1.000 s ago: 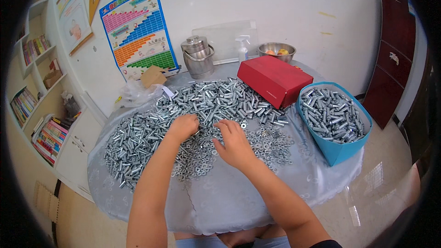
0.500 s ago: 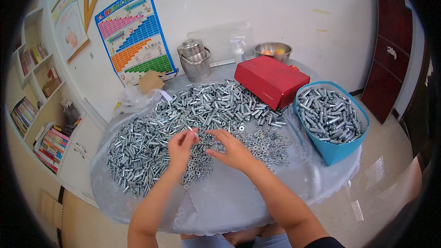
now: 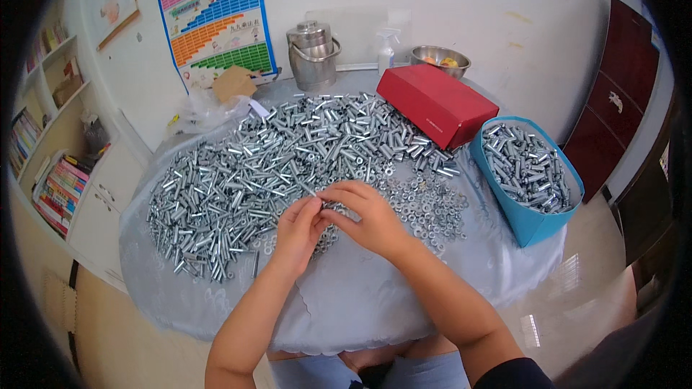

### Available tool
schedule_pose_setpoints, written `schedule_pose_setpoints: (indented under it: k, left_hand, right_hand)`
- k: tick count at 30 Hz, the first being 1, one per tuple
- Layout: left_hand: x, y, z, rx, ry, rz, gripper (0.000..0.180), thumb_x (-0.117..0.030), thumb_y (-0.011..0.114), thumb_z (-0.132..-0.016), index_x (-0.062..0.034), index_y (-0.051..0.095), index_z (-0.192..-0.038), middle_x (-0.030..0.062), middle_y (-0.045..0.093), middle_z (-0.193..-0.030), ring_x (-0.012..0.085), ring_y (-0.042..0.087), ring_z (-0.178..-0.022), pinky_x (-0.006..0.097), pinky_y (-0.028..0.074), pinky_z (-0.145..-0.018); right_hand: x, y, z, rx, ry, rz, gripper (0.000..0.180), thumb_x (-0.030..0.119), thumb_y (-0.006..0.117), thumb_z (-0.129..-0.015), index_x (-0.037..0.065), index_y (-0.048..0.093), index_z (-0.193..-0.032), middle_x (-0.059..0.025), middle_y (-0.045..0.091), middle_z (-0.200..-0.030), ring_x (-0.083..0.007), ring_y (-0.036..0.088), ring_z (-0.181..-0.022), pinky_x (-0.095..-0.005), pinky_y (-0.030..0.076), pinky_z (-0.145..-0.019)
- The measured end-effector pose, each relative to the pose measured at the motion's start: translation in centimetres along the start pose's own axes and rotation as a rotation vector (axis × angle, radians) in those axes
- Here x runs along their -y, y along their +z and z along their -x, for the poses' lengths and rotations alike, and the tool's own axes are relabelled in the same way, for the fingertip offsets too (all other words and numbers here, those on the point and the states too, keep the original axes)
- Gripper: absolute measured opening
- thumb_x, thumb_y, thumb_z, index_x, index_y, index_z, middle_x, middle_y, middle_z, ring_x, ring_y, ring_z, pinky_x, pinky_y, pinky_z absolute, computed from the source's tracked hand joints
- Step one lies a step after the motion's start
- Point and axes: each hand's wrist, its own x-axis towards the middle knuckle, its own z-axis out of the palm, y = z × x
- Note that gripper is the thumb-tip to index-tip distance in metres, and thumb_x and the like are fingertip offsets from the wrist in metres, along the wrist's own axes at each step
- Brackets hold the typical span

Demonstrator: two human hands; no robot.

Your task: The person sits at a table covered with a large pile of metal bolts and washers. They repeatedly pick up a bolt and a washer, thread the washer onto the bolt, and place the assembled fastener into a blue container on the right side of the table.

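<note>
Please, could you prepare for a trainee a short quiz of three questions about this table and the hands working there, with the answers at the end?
1. True or false: the blue container is filled with books.
2. Which thing partly hides the metal bowl at the back of the table?
3. Fill in: of the person's two hands, the ____ one is nearer to the blue container.

Key:
1. False; it is filled with small metal pieces.
2. The red box, which stands in front of it.
3. Right; the right hand is on that side.
</note>
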Motion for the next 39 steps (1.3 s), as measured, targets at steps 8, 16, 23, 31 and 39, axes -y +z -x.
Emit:
schedule_pose_setpoints:
  k: [8, 16, 23, 31, 39]
  left_hand:
    - [-0.5, -0.6, -0.4, 0.108, -0.167, 0.180, 0.026, -0.016, 0.046, -0.090, 0.0042, 0.053, -0.104, 0.0108, 0.058, -0.100, 0.0142, 0.057, -0.085, 0.028, 0.048, -0.080]
    - [-0.2, -1.3, -0.7, 0.034, -0.153, 0.240, 0.022, -0.011, 0.048, -0.089, -0.0010, 0.050, -0.108, 0.0115, 0.056, -0.105, 0.0125, 0.057, -0.086, 0.026, 0.050, -0.080]
    - [0.5, -1.4, -0.6, -0.026, -0.186, 0.293, 0.010, -0.008, 0.050, -0.087, -0.0024, 0.052, -0.095, 0.0112, 0.058, -0.101, 0.0156, 0.058, -0.088, 0.028, 0.051, -0.079]
    - [0.5, -0.8, -0.7, -0.038, -0.213, 0.093, 0.003, -0.005, 0.052, -0.085, -0.0032, 0.050, -0.087, 0.0084, 0.057, -0.092, 0.0182, 0.058, -0.089, 0.030, 0.050, -0.082]
    - [0.7, -0.4, -0.3, 0.076, -0.076, -0.263, 0.018, -0.011, 0.056, -0.085, -0.0040, 0.046, -0.097, 0.0072, 0.059, -0.094, 0.0158, 0.058, -0.092, 0.028, 0.047, -0.082]
  right_hand:
    - [-0.3, 0.3, -0.2, -0.244, 0.284, -0.155, 0.015, 0.008, 0.064, -0.076, 0.002, 0.063, -0.089, -0.0073, 0.064, -0.084, -0.0169, 0.060, -0.075, -0.0273, 0.047, -0.068]
    - [-0.6, -0.2, -0.5, -0.368, 0.583, -0.579, 0.018, 0.010, 0.060, -0.082, -0.004, 0.060, -0.094, -0.0065, 0.063, -0.086, -0.0111, 0.059, -0.076, -0.0216, 0.046, -0.068]
    - [-1.1, 0.4, -0.2, -0.338, 0.639, -0.725, 0.019, 0.011, 0.061, -0.082, -0.003, 0.060, -0.094, -0.0069, 0.063, -0.084, -0.0117, 0.059, -0.074, -0.0222, 0.046, -0.066]
    - [-1.3, 0.6, 0.2, -0.280, 0.574, -0.671, 0.018, 0.010, 0.060, -0.082, -0.004, 0.060, -0.093, -0.0071, 0.062, -0.083, -0.0110, 0.058, -0.074, -0.0220, 0.047, -0.068]
    - [-0.9, 0.1, -0.1, -0.219, 0.627, -0.715, 0.020, 0.012, 0.059, -0.083, -0.004, 0.060, -0.095, -0.0069, 0.062, -0.084, -0.0105, 0.058, -0.075, -0.0215, 0.046, -0.068]
